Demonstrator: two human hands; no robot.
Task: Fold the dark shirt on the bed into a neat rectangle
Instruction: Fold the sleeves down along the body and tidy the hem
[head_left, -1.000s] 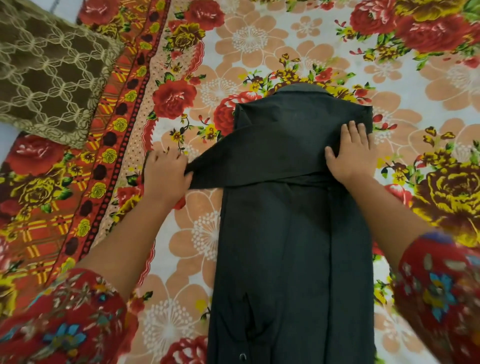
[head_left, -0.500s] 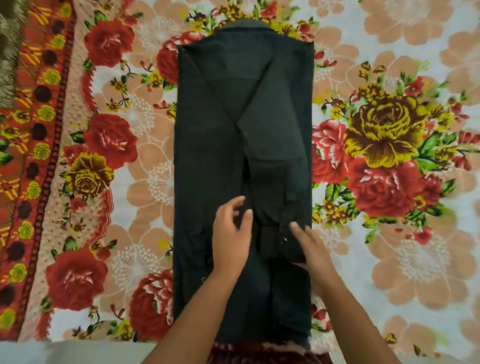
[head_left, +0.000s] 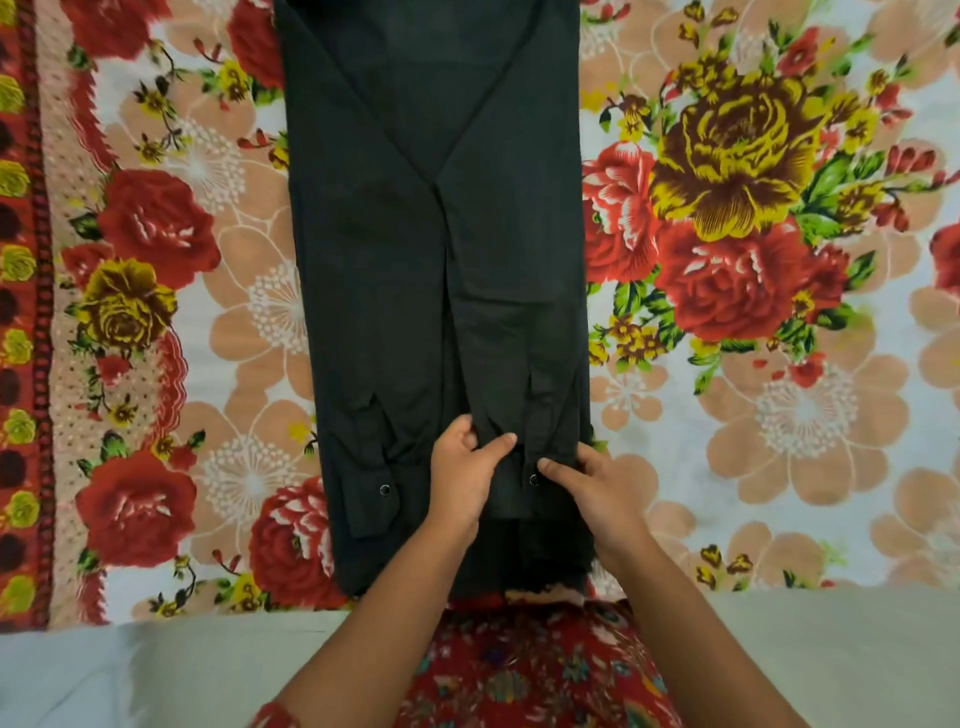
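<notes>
Lap first: red flower-print fabric of the person's clothing (head_left: 524, 670) sits nearest, w/ the pale plain mattress edge (head_left: 831, 639) on both sides of the forearms. Just beyond, the left hand (head_left: 460, 480) pinches a small ridge of cloth btwn thumb and curled fingers. The right hand (head_left: 602, 493), close beside it, pinches the edge of the same black snap-fastened sleeve cuff (head_left: 519, 493), one fingertip next to the snap. Both grip the dark shirt of thin woven cloth (head_left: 395, 270), which lies flat on the bed as a long narrow strip running straight away from the hands, hem nearest, far end cut off by the frame. Held this way prob. to tug the cuff square and line the sleeve up w/ the strip's side, so nothing pokes out once it's folded across. Left of the left hand lies the other cuff (head_left: 371, 493), snap showing, a bit tilted but inside the strip's outline. Beyond the fingers the two sleeves run up and meet in a V, i.e. each lies along the body, which keeps the width even. Under everything, either side of the hands and beyond, spreads the cotton bedsheet printed w/ big red, yellow and peach flowers (head_left: 727, 415). Judgement: side folds look done, cross folds not yet.
</notes>
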